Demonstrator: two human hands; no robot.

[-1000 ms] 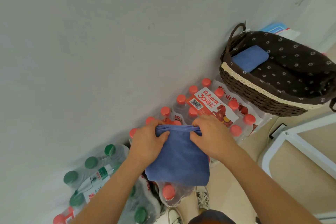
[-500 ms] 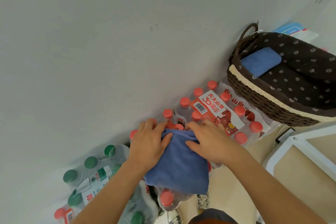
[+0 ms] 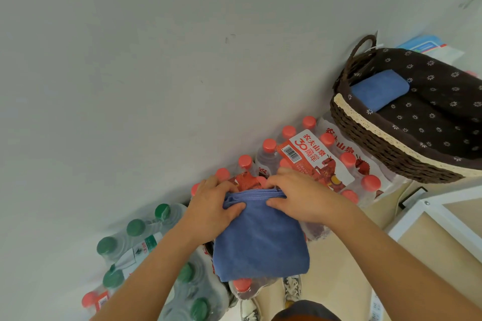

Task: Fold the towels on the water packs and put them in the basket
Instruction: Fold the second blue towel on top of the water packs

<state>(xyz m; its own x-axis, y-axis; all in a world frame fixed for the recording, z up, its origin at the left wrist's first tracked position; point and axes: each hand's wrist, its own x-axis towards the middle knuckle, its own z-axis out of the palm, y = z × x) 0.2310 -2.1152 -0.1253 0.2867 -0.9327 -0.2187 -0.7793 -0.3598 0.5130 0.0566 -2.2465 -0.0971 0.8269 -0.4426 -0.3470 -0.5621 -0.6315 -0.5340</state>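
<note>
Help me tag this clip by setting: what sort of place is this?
Likely a home storage corner: bottled water packs stacked against a bare wall, and a lined wicker basket holding a folded blue towel.

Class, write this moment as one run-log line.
left hand, right hand: pinch blue towel far edge | towel on red-capped water pack | wicker basket: folded towel inside

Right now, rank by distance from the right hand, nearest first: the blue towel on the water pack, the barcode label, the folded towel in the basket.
1. Blue towel: gripped by the right hand at its far edge.
2. Barcode label: just beyond the hand, on the red-capped pack.
3. Folded towel: farthest, up right inside the basket.
</note>
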